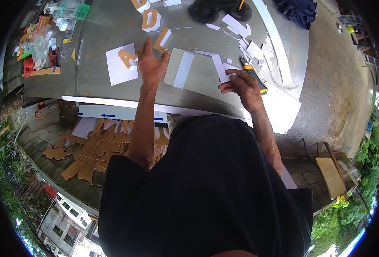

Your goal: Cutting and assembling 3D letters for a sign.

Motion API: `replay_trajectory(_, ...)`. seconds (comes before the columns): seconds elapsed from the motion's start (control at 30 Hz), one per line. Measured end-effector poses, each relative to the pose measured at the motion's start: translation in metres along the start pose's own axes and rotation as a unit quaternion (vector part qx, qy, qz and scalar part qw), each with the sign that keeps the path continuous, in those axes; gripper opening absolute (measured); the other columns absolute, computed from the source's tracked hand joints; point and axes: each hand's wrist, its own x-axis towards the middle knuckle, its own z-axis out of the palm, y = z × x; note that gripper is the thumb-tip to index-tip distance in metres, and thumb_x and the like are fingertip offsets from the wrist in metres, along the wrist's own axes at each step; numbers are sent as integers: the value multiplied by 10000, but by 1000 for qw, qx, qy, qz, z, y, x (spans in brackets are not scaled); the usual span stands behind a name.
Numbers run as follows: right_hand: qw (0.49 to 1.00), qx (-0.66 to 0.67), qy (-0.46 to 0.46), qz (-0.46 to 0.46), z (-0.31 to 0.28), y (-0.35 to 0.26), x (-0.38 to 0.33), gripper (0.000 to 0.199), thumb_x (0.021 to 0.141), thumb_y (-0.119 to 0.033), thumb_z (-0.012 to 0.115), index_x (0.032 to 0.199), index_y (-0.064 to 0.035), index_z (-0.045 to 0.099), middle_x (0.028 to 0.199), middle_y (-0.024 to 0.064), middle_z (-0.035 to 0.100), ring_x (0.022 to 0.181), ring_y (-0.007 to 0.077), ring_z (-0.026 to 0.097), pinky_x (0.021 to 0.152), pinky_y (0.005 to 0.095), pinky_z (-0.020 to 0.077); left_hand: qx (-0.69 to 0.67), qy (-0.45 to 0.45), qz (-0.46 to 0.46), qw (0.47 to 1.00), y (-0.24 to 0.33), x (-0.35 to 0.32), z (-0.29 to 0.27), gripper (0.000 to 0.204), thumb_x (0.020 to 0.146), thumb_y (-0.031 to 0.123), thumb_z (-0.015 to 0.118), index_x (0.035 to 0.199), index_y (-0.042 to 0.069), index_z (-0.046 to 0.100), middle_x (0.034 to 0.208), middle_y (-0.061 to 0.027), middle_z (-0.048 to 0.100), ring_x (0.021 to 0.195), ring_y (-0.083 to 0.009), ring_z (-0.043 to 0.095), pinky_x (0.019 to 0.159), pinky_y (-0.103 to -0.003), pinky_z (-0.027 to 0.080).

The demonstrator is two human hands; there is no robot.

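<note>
Two bare hands over a grey table (97, 40). L grip (152, 66): fingers spread, thumb well off the index, nothing visible btwn them. Orange-faced letter pc w/ white sides (158, 43) lies just past the gap btwn thumb & index, v. close to the fingers; can't tell if touching. To that hand's left, a flat orange letter pc (124, 56), partly on a white sheet (116, 73). Another orange-faced letter block (150, 19) is farther up the table.

R grip (246, 91): fingers bent round the near end of a narrow white strip (218, 65), which runs up & left from the fingertips. Can't tell if pinched or only touched, as fingers hide that end. Grey board (170, 70) w/ a pale strip (183, 70) on it sits btwn the hands. Yellow-&-black tool (250, 71) just right of R fingers, white offcuts (254, 50) beyond.

Markings: blue arrow (107, 115), pointing left, on a long white panel (131, 113) by the table's near edge; brown cut-outs (97, 147) below. Other print, e.g. on the pkgs (63, 23) far left, too small to read.
</note>
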Motion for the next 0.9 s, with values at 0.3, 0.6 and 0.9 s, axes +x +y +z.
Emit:
replay_trajectory(0.3,999,-4,40,-32,0,-9,-3,286,1046,-138,542,1197,92,619,966,246,735,887,287,770,804,360,647,106,-135,-51,984,0,48,22,532,792,289,841,1246,70,673,1026,-146,752,951,-323,722,858,-462,570)
replay_trajectory(0.6,812,-449,233,-291,35,-36,-2,138,944,-63,654,1068,-6,667,808,146,735,634,264,730,589,359,573,-642,-235,-213,698,73,7,4,407,987,60,607,1352,-94,513,1261,-244,665,1209,-349,655,1059,-427,510)
replay_trajectory(0.9,651,-582,222,-433,73,-20,-5,240,863,-81,735,1085,-28,660,1078,132,724,886,274,741,660,366,591,-780,-229,-254,524,122,-47,21,420,1063,221,571,1407,-4,484,1294,-194,665,1213,-274,650,1046,-382,536)
